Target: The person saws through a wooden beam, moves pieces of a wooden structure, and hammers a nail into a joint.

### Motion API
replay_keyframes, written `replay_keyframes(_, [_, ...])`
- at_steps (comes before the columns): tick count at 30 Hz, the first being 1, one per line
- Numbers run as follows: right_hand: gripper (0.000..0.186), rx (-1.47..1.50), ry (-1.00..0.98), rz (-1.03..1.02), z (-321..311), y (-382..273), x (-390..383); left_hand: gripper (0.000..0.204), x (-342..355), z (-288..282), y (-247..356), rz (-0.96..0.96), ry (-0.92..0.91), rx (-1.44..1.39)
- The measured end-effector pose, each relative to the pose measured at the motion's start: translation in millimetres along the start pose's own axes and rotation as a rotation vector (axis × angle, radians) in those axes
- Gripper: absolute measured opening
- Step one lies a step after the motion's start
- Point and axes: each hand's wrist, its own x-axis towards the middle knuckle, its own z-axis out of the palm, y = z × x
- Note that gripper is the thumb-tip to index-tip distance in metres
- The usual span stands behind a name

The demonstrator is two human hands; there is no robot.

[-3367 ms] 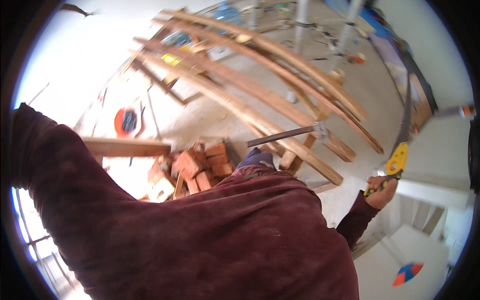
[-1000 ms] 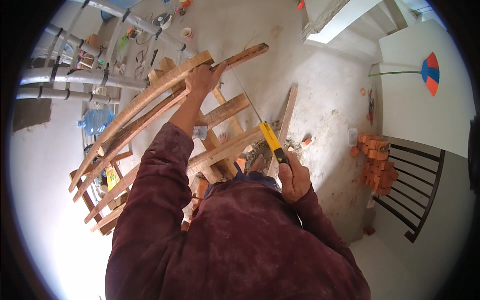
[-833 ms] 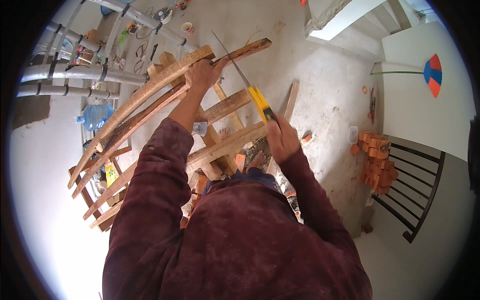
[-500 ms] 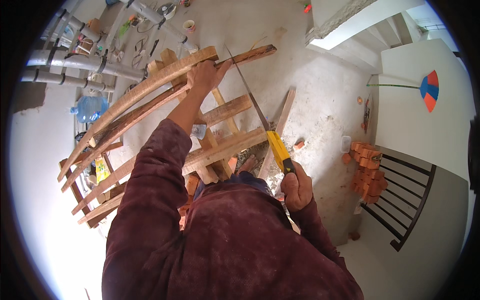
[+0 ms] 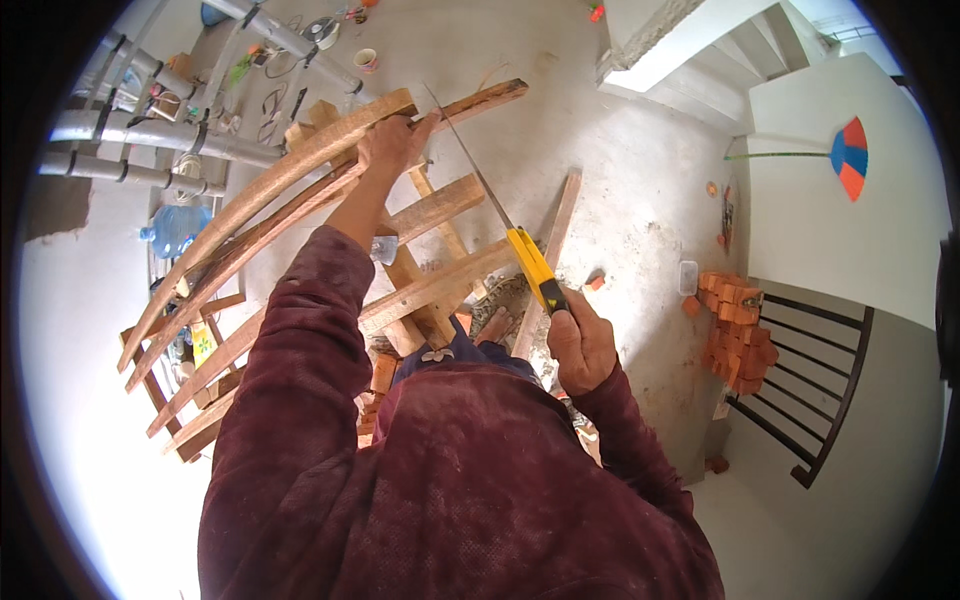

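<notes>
My right hand is closed around the dark end of a hand saw's yellow handle. The saw's thin blade slants away to the upper left and crosses a rough wooden batten near its far end. Just left of the blade, my left hand grips that batten, its thumb pointing toward the blade; some fingers are hidden behind the wood. A curved, lighter beam runs beside the batten. Both lie over a rack of crossed timbers in front of me.
Metal pipes and a blue water bottle are at left. A loose plank lies on the floor beside my foot. Orange bricks are stacked at right by a dark railing. A paper cup stands farther off.
My right hand has pushed the saw a little away from me across the batten. My left hand keeps its grip on the wood. The whole view has shifted slightly.
</notes>
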Motion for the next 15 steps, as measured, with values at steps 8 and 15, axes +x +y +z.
replay_keyframes(8, [0.034,-0.065,0.06,-0.053,8.1,6.2,13.2,0.075,-4.0,1.7,-7.3,-0.052,0.025,-0.015])
replay_keyframes(15, [0.025,-0.312,0.014,-0.1,25.2,2.4,115.1,0.075,11.4,4.9,2.9,0.01,-0.006,-0.002])
